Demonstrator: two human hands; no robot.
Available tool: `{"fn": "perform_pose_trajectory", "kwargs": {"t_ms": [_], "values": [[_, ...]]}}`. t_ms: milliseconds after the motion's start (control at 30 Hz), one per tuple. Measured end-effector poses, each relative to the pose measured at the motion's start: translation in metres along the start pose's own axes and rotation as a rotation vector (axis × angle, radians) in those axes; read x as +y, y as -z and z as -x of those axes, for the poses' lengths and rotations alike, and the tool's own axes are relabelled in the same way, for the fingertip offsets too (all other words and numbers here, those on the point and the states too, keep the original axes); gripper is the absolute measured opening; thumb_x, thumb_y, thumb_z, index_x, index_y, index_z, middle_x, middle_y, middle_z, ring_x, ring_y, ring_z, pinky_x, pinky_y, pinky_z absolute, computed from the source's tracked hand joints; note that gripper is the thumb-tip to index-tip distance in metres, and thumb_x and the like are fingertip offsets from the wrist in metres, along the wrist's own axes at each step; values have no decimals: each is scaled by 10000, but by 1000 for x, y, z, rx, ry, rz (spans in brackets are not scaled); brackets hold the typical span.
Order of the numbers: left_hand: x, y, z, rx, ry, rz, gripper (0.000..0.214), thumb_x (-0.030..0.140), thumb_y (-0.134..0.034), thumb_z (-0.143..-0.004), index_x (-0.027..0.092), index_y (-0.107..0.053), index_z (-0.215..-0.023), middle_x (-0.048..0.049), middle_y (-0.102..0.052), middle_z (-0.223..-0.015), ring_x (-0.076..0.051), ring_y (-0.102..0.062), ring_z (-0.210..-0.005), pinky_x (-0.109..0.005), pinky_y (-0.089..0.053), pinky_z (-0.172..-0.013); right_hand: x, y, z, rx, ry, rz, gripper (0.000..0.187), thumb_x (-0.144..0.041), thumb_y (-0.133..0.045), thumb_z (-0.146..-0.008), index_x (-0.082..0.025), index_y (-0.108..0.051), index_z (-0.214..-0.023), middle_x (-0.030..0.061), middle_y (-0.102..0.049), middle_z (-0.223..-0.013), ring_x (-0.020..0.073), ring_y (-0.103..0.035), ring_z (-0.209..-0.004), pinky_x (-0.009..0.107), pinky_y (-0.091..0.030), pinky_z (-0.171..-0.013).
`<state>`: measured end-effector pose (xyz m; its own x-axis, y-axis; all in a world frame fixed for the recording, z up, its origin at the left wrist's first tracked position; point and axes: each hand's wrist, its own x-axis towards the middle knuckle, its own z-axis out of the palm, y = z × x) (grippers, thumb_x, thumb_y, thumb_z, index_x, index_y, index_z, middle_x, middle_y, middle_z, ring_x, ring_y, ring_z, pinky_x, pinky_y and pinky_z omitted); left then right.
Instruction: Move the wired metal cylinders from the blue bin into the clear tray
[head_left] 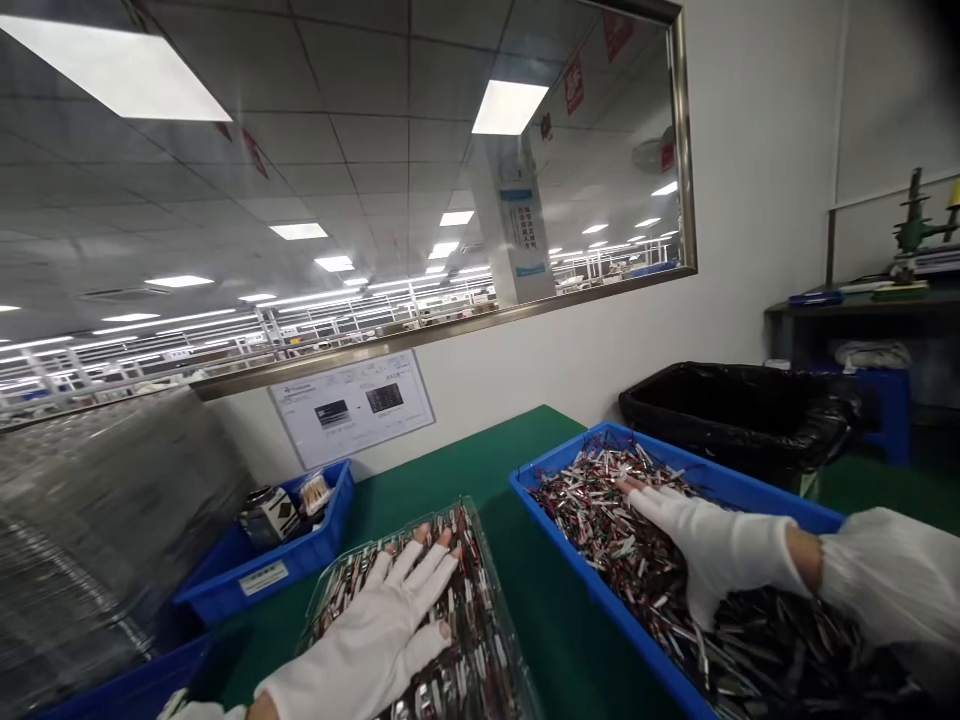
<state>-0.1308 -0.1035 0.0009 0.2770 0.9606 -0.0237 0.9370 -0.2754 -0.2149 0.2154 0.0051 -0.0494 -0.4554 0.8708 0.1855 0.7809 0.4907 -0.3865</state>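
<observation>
My left hand (382, 630), in a white glove with bare fingertips, lies flat with fingers spread on a clear plastic tray (504, 610). Rows of small silvery parts with red and black wires (469, 580) fill that tray. To the right, my right hand (709, 540), gloved the same way, reaches over a blue bin (607, 590) with its fingers stretched out. Beneath it is a loose heap of the same small wired parts (600, 500). No part shows clearly in either hand, though the underside of the right one is hidden.
A smaller blue bin (300, 555) with a labelled front holds a dark box and cotton swabs. Stacked clear trays (97, 540) stand at left. Behind the large bin is a black-lined waste bin (735, 400). A paper sheet (352, 405) hangs below the window on the wall.
</observation>
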Motion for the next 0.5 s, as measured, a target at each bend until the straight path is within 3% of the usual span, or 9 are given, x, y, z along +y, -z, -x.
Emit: {"fn": "perform_pose_trajectory", "kwargs": {"t_ms": [67,167,267,400,500], "values": [[3,15,1,-10,-48,-38,554,529,-250,-743,301,-128,-1233,-9,-126,-1316,-302,-54,-1206,-531,-31,-930,-7,-9,-16,-35,84,-3,1006,-210,-711,-403,-208,-191,-1264,125,-230,-1303,321,-201,-1169,421,-194,-928],[17,48,-5,6,-54,-39,624,591,-263,-699,312,-115,-1237,-7,-89,-1326,-305,-6,-1205,-539,18,-923,-14,-19,-38,-34,227,27,1105,-346,-706,-391,-111,-97,-1283,167,-126,-1323,300,-132,-1196,394,-157,-954],[44,71,-27,17,13,82,724,623,-235,-681,215,-112,-1266,-70,-80,-1337,-263,-30,-1216,-469,-74,-962,-17,-26,-54,-17,163,61,1236,-434,-701,-305,-95,-29,-1286,186,-51,-1330,329,-59,-1199,435,-134,-948],[79,61,-83,-41,-36,210,1025,728,-388,-471,93,-208,-1255,-184,-167,-1311,-340,-63,-1198,-503,-71,-946,-12,-31,-67,1,82,34,1307,-472,-697,-220,-140,-22,-1289,178,-92,-1322,340,-68,-1195,415,-197,-928],[93,42,-126,-88,29,271,1081,654,-552,-358,67,-280,-1224,-228,-246,-1273,-382,-141,-1175,-522,-108,-926,-6,-31,-72,37,36,26,1262,-488,-679,-255,-136,-50,-1290,180,-115,-1316,340,-129,-1185,410,-245,-904]]}}
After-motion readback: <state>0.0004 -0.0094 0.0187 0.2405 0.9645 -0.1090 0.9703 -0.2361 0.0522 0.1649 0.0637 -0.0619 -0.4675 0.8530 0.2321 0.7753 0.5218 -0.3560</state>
